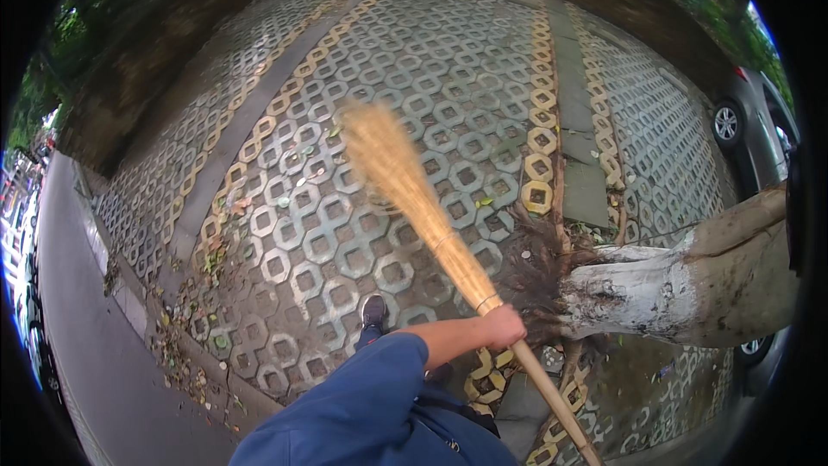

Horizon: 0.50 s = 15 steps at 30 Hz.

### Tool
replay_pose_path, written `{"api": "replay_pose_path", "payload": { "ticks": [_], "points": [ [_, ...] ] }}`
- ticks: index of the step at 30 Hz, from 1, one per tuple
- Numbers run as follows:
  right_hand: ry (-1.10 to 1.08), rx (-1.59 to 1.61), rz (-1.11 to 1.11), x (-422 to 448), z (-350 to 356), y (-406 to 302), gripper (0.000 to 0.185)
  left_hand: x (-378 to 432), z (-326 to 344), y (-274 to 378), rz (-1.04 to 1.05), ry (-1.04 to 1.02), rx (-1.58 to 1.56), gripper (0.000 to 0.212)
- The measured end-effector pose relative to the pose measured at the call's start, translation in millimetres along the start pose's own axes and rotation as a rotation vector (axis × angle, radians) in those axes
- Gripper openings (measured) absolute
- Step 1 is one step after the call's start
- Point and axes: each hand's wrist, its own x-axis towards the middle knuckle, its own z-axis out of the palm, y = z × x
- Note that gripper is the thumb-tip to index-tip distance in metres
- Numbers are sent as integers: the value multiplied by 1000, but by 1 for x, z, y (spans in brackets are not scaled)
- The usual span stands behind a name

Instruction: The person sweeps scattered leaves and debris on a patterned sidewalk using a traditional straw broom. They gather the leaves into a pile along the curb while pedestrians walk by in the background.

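My left hand is closed around the wooden handle of a straw broom, close below the bound neck. The broom head points up and left over the paving, its bristle tips blurred. From my grip, the handle runs down and right out of the frame. My right hand is out of view. Green and yellow leaves and several pale scraps lie on the grass-grid pavers around the bristles.
A tree trunk with a whitewashed base and spreading roots stands close on the right. Beyond it is a parked grey car. Leaf litter lines the kerb by the road. My shoe rests on the pavers.
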Motion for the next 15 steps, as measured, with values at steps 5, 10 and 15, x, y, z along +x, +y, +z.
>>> {"api": "replay_pose_path", "payload": {
  "ticks": [5, 10, 15],
  "points": [
    [-171, 18, 151, -84, 61, 55, 18, 19, -49, -132, -87, 310, 142, 8],
    [-476, -342, -135, -185, 306, 132, 21, -29, -82, -262, -209, 96, 28, 10],
    [-197, -398, -71, -148, 341, 103, 18, -76, -98, -271, -159, -116, -104, 12]
  ]
}}
